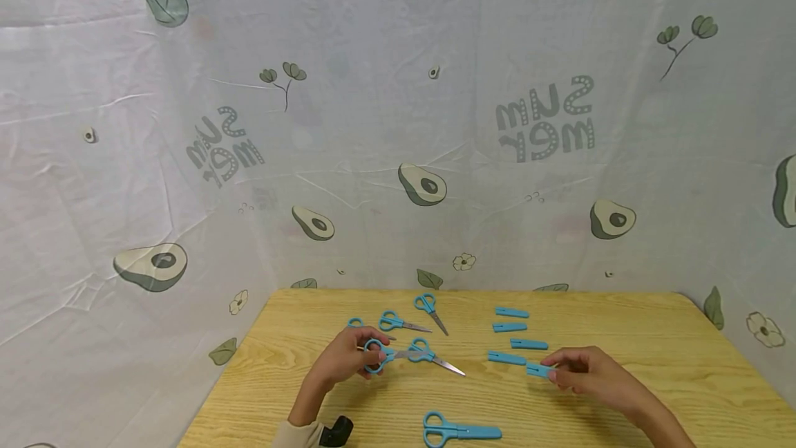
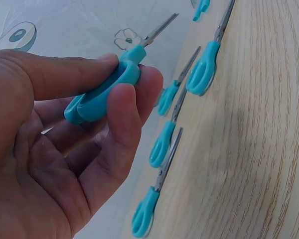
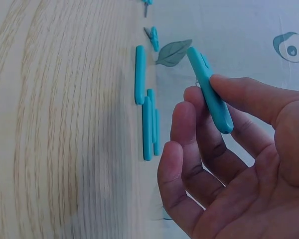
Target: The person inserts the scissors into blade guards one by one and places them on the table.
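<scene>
My left hand (image 1: pixel 348 357) pinches a pair of blue-handled scissors (image 1: pixel 388 355) by the handles, the thumb on one side. The blades of these scissors (image 2: pixel 160 30) are bare and, in the head view, point right above the table. To the right, my right hand (image 1: pixel 591 377) pinches a blue scissor cover (image 1: pixel 537 370) between thumb and fingers. The cover (image 3: pixel 211 94) has a slot near its far end, which faces the scissors in the head view. The two held pieces are well apart.
Several bare-bladed scissors (image 1: pixel 435 358) lie around and beyond my left hand, one partly hidden behind it. Several loose blue covers (image 1: pixel 528 344) lie beyond my right hand. Covered scissors (image 1: pixel 475 432) lie near the front of the wooden table (image 1: pixel 628 323). A printed curtain (image 1: pixel 367 130) hangs behind.
</scene>
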Available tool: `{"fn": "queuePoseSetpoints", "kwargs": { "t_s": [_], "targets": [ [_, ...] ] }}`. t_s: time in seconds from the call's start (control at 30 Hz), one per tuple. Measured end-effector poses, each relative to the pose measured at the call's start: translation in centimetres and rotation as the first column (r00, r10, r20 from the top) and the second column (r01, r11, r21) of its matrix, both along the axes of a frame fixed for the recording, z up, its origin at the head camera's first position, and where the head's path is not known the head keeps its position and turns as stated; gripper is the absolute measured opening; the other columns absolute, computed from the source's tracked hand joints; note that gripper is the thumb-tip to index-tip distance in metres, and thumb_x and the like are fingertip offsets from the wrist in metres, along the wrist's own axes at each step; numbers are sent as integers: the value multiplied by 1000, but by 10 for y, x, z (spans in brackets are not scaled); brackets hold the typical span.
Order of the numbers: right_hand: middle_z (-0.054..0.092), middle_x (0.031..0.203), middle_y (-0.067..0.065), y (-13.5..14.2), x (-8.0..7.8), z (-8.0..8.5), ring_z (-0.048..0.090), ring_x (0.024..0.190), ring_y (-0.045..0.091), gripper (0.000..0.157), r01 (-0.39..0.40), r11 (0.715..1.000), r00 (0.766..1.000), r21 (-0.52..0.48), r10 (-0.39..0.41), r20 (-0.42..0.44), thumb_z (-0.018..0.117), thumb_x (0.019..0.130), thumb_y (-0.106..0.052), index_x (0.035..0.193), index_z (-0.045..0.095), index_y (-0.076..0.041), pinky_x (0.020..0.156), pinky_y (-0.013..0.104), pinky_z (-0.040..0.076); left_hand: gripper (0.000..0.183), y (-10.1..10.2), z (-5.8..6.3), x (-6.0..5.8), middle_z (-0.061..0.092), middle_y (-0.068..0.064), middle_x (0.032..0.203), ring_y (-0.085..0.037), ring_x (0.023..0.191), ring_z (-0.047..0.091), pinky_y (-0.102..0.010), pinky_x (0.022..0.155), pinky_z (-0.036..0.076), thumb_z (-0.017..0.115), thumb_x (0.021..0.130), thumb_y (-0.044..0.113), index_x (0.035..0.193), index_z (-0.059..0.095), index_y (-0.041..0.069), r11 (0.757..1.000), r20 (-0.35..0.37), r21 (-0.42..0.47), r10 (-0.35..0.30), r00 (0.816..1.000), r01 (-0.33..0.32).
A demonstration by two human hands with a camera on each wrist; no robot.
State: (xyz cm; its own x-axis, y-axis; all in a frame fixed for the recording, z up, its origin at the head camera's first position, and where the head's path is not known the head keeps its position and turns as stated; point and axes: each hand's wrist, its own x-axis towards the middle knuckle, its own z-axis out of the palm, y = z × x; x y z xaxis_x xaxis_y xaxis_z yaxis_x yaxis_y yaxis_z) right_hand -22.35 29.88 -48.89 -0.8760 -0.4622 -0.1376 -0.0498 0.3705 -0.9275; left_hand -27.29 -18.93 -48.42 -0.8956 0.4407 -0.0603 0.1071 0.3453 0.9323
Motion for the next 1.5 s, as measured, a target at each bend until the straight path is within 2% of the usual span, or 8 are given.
{"fn": "queuePoseSetpoints", "kwargs": {
  "t_s": [0.13, 0.37, 0.6, 0.83, 1.2, 1.5],
  "targets": [
    [69, 95, 5, -1, 1, 0, 60, 78, 13, 42, -2, 1000, 1000, -1, 2, -5, 60, 112, -19, 136, 61, 15, 65, 31, 51, 28, 2, 1, 1, 67, -2, 86, -42, 88, 78, -40, 66, 66, 68, 105, 8, 129, 69, -6, 1000, -12, -14, 2, 1000, -2],
    [67, 90, 1, -5, 0, 1, 59, 77, 12, 41, 9, 1000, 1000, 11, -9, 0, 60, 112, -20, 137, 62, 13, 67, 30, 53, 29, 7, 3, 0, 65, -2, 87, -36, 87, 78, -38, 67, 65, 68, 105, 8, 129, 68, -6, 1000, 5, -13, -6, 1000, 6],
    [72, 102, 10, -8, -1, -1, 66, 85, 16, 42, -1, 1000, 1000, 10, 1, -23, 61, 111, -18, 138, 61, 14, 69, 30, 54, 29, 10, 2, 1, 67, -3, 89, -34, 88, 79, -40, 69, 65, 69, 105, 10, 128, 67, -7, 1000, 26, -8, -18, 999, 18],
    [73, 106, 9, -9, -1, -3, 68, 90, 18, 44, -18, 1000, 1000, -6, 18, 6, 60, 112, -20, 139, 60, 15, 74, 32, 57, 28, 10, -1, 2, 68, -3, 89, -31, 86, 79, -40, 69, 65, 68, 105, 9, 128, 68, -6, 1000, 38, -2, -20, 999, 20],
    [74, 107, 9, -14, -1, -4, 67, 89, 18, 43, -10, 1000, 1000, -6, 10, 16, 62, 110, -21, 138, 62, 12, 75, 33, 57, 29, 13, -1, 2, 71, -2, 90, -38, 90, 79, -38, 69, 66, 68, 105, 10, 129, 69, -6, 999, 42, 21, -44, 998, 43],
    [74, 108, 10, -18, -2, -6, 66, 88, 17, 41, -15, 1000, 1000, -3, 15, 5, 60, 111, -17, 138, 62, 13, 73, 32, 57, 22, 20, -2, 1, 72, -2, 89, -34, 87, 79, -33, 66, 64, 67, 105, 8, 125, 73, 1, 997, 45, 35, -63, 997, 61]
  ]
}}
